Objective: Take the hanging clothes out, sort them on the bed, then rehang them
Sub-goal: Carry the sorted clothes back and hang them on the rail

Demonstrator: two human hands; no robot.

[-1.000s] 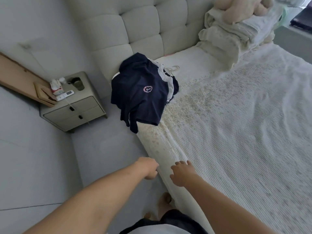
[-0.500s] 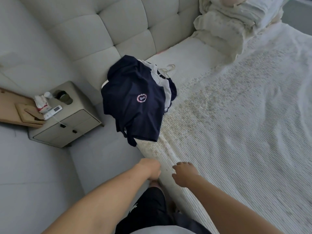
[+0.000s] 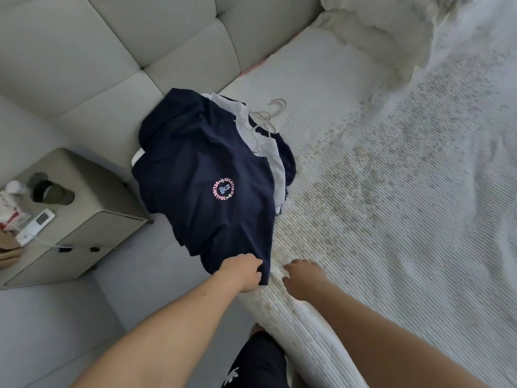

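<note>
left hand (image 3: 242, 273) reached forward | now grips navy shirt (image 3: 207, 175) hem

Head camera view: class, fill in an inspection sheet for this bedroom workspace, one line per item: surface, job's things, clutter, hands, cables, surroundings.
Surface: bed with a ribbed pale cover, speckled with stains near its edge.
Job's things: navy shirt with a round logo lies on top of a pile at the bed's edge, partly hanging over; white shirt under it; pale hangers poke out behind.
Clutter: nightstand holds a cup, a remote and a packet.
Hands: left hand grips the navy shirt's hem; right hand hovers open over the bed edge.
Cables: thin white cord by the remote.
Surroundings: padded headboard, folded bedding.
</note>
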